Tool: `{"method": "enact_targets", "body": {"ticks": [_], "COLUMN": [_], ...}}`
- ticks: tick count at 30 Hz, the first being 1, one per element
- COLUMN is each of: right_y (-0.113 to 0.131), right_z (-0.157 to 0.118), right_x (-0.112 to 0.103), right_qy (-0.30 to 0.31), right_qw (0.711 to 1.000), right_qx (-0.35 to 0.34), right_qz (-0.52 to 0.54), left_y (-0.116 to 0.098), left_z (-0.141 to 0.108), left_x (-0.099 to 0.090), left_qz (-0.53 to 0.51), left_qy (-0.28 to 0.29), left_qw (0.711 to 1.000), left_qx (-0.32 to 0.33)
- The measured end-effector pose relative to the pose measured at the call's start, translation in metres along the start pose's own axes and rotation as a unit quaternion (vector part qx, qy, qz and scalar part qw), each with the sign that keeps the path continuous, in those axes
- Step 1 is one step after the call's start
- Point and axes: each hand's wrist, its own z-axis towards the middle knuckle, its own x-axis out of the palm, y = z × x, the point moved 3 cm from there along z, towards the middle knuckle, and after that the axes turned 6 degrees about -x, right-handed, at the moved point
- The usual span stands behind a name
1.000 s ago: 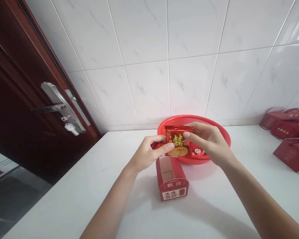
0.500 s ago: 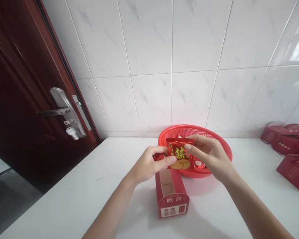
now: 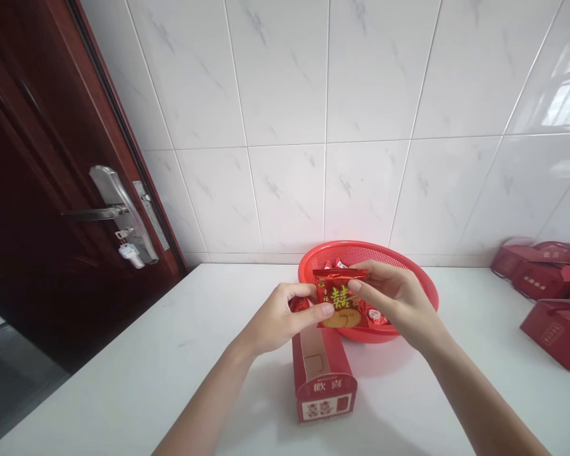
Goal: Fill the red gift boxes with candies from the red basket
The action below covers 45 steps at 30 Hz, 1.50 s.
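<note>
My left hand [image 3: 285, 315] and my right hand [image 3: 394, 302] pinch the two sides of a red foil biscuit packet [image 3: 341, 296] between thumbs and fingers. The packet bears a yellow double-happiness character, and round biscuits show at its lower edge. It is held above a red plastic mesh basket [image 3: 361, 251] with small red-wrapped sweets [image 3: 376, 316] inside. An open red gift box [image 3: 322, 383] lies on its side on the counter, just below my left hand. Its inside is partly visible, and the hands touch neither it nor the basket.
The white counter [image 3: 147, 361] meets white marble-look wall tiles [image 3: 285, 126] at the back. Several red gift boxes [image 3: 551, 297] stand at the right. A dark red door [image 3: 42, 190] with a steel handle and a key [image 3: 128, 253] stands at the left, beyond the counter's edge.
Both hands keep hold of the packet, which now sits more level. The whole scene has shifted slightly in view as my head moved; the basket and box stay in place.
</note>
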Motion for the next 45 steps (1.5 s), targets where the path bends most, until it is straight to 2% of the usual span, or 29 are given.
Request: {"method": "enact_targets", "body": {"ticks": [25,32,37,41,45], "right_y": [-0.001,-0.002,-0.008,-0.006,-0.006], "right_z": [-0.001,-0.002,-0.003,-0.003,-0.003], "right_x": [-0.003,-0.004,-0.008,-0.008,-0.005], "right_qy": [0.001,-0.027,-0.053,-0.065,-0.053], "right_qw": [0.996,0.995,0.994,0.992,0.998], "right_qx": [-0.007,-0.022,-0.010,-0.004,0.005], "right_qz": [-0.088,-0.098,-0.100,-0.112,-0.044], "left_y": [0.002,-0.001,-0.001,0.000,0.002], "left_z": [0.000,-0.003,-0.008,-0.013,-0.014], "left_x": [-0.003,-0.012,-0.025,-0.030,-0.028], "left_qz": [0.022,0.105,0.204,0.237,0.264], "left_qy": [0.009,0.003,-0.016,0.015,0.043], "left_qw": [1.000,0.994,0.978,0.969,0.959], "left_qx": [0.010,-0.017,-0.042,-0.068,-0.088]}}
